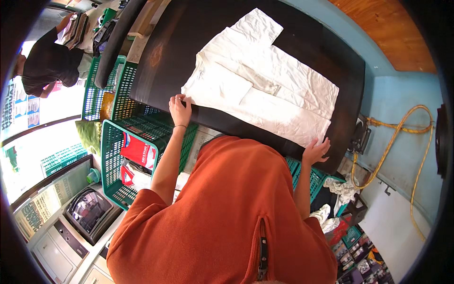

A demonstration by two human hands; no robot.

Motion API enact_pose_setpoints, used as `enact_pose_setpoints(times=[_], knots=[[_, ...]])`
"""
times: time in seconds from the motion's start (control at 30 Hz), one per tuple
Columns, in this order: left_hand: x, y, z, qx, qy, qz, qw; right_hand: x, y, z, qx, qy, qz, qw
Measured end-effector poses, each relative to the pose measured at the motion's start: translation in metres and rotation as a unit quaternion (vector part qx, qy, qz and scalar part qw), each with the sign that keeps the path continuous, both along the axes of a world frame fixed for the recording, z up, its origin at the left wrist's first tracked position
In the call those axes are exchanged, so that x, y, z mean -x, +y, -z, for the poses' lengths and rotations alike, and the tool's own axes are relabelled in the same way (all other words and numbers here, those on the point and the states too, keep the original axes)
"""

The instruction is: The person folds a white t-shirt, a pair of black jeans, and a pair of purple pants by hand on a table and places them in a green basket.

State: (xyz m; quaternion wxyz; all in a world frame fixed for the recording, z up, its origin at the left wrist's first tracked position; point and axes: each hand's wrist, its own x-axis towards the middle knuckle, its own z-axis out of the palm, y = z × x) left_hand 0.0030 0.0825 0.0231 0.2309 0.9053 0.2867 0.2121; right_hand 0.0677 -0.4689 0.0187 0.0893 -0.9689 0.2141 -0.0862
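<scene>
A white short-sleeved shirt (283,81) lies spread and wrinkled on a dark padded table (166,71). One sleeve points to the far side, and the near side appears folded inward along its length. At the shirt's left near corner, my left hand (181,113) pinches the fabric at the table's edge. My right hand (315,151) is at the right near corner by the hem. Its thumb touches the cloth while the other fingers are spread.
Green plastic baskets (113,177) stand at the left, one holding a red-and-white package (138,151). Another person (53,64) is at the far left beside stacked items. A yellow hose (400,131) hangs along the blue wall at right. White cloths (342,190) lie in a basket below my right hand.
</scene>
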Motion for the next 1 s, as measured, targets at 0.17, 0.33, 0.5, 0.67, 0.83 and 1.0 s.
enact_pose_setpoints(times=[0.17, 0.33, 0.5, 0.67, 0.83, 1.0], knots=[[-0.005, 0.009, 0.001, 0.015, -0.016, -0.005, 1.0, 0.0, 0.0, 0.007, 0.069, 0.048, -0.097, 0.992], [-0.015, 0.035, -0.008, 0.299, -0.049, 0.025, 0.953, -0.005, -0.018, 0.008, 0.07, 0.074, -0.137, 0.985], [-0.008, 0.051, 0.0, 0.299, 0.027, 0.051, 0.952, -0.01, -0.012, 0.001, 0.057, 0.085, -0.128, 0.987], [-0.013, 0.021, -0.012, 0.086, -0.001, 0.07, 0.994, -0.005, 0.012, -0.001, 0.086, 0.052, -0.091, 0.991], [-0.027, -0.04, -0.038, -0.054, -0.011, 0.19, 0.98, -0.014, 0.075, -0.022, -0.01, -0.02, -0.257, 0.966], [-0.027, -0.052, -0.035, -0.085, 0.074, 0.211, 0.971, -0.02, 0.067, -0.018, 0.005, 0.04, -0.174, 0.984]])
